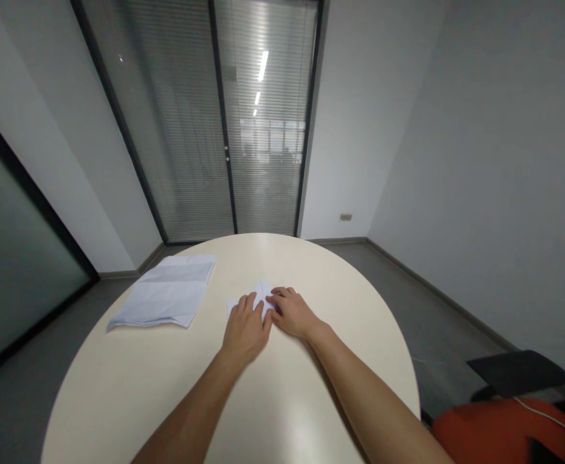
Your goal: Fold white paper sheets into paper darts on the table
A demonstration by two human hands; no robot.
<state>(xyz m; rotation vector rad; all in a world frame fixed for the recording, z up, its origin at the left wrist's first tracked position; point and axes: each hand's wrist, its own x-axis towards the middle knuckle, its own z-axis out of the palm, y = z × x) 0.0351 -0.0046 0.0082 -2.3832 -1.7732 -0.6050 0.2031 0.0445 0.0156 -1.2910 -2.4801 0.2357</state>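
Note:
A small piece of white folded paper lies on the round table, its pointed top facing away from me. My left hand rests over its left part, fingers apart and laid flat on the sheet. At the paper's right edge, my right hand has its fingers bent and the thumb close to the index finger, closed on the edge. Both hands cover much of the paper, so its lower folds are hidden. The two thumbs nearly meet near the sheet's lower edge.
A stack of larger white sheets with a crease across it lies at the left of the cream round table. An orange chair with a black armrest stands at the lower right. Beyond the table are glass panels with blinds.

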